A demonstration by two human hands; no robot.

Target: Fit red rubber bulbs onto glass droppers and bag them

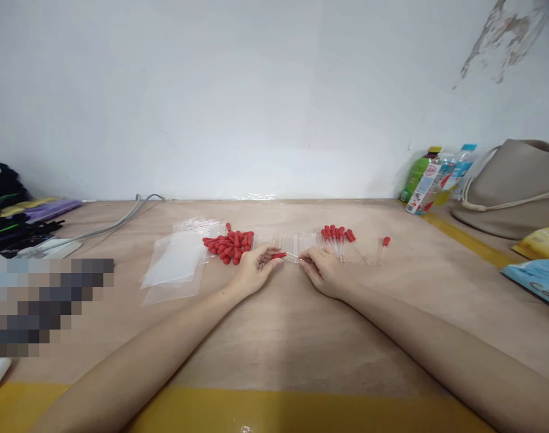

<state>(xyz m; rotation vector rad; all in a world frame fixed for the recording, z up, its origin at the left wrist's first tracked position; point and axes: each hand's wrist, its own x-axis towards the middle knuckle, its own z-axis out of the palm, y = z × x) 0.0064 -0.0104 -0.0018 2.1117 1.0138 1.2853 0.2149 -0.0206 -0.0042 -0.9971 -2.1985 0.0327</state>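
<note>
Between the fingers of my left hand (257,266) is a red rubber dropper bulb (278,255). My right hand (325,270) pinches a clear glass dropper tube (293,257), its end at the bulb's mouth; whether it is inside I cannot tell. Behind both hands lies a row of loose glass tubes (288,242). A heap of red bulbs (229,243) sits beyond my left hand. Several droppers with red bulbs on them (332,233) lie past my right hand, and one single dropper (386,242) lies farther right.
Clear plastic bags (175,258) lie left of the bulb heap. A grey cable (121,221) runs along the left. At the right stand drink bottles (423,180), a taupe bag (513,186) and a blue packet (538,279). A white wall (256,108) closes off the back.
</note>
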